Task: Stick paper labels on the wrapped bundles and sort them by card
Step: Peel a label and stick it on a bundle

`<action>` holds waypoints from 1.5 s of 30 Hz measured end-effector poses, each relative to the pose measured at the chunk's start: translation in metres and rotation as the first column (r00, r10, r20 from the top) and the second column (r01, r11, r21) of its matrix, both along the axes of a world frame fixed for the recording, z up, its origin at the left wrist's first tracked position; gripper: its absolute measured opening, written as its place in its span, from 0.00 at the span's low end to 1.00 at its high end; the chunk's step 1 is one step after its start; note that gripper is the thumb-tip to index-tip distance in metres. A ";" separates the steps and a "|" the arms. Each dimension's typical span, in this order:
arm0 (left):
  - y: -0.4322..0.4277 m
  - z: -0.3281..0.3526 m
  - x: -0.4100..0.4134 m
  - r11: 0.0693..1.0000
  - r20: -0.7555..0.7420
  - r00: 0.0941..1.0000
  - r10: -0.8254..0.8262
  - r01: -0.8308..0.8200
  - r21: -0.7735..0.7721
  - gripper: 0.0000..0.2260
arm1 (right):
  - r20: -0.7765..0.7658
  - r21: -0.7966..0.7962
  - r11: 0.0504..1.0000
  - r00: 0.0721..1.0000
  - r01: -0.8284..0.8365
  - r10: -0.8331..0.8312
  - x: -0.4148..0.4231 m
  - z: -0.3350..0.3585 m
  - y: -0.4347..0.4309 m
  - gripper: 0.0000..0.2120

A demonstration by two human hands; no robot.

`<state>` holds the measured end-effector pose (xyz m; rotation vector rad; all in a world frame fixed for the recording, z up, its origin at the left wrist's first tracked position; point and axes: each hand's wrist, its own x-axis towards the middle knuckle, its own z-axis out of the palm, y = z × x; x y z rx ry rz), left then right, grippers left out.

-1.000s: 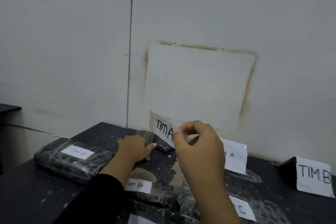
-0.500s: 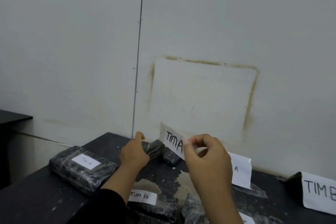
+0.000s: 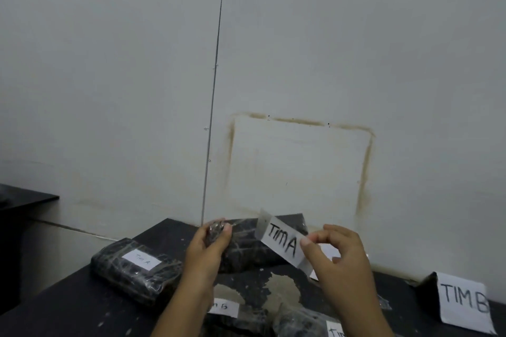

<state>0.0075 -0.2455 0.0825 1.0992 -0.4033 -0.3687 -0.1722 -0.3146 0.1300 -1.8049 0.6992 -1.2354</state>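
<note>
Currently the left hand [image 3: 204,256] grips the bundle [image 3: 246,250] by its left end at the back of the surface [image 3: 68,309]; the right hand [image 3: 342,265] pinches the label [image 3: 282,242] by its right edge. Paper looks floppy, wrap slick: hold edges, grip firmly.

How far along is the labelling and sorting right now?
Done: the left bundle carries a Tim A tag; a near bundle reads Tim B. In hand: the left hand grips a third bundle while the right hand pinches the TIM A label over it, not visibly stuck. Left: press it on, then sort bundles by card; only the TIM B card shows clearly.
</note>
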 end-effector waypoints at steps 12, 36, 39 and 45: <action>-0.015 -0.030 -0.089 0.998 0.226 0.973 -0.043 0.034 0.044 0.08 | -0.086 0.112 0.990 0.992 -0.083 0.093 -0.079 -0.014 -0.040 0.09; 0.006 -0.036 -0.103 0.988 0.268 0.954 -0.131 0.147 -0.041 0.15 | -0.361 -0.052 0.984 0.922 -0.168 0.138 -0.067 -0.033 -0.030 0.06; 0.006 -0.036 -0.102 0.987 0.275 0.951 -0.139 0.155 -0.038 0.16 | -0.378 -0.076 0.984 0.918 -0.160 0.120 -0.066 -0.034 -0.029 0.06; 0.007 -0.039 -0.100 0.989 0.278 0.952 -0.125 0.142 -0.039 0.18 | -0.379 -0.126 0.981 0.921 -0.147 0.089 -0.064 -0.036 -0.029 0.06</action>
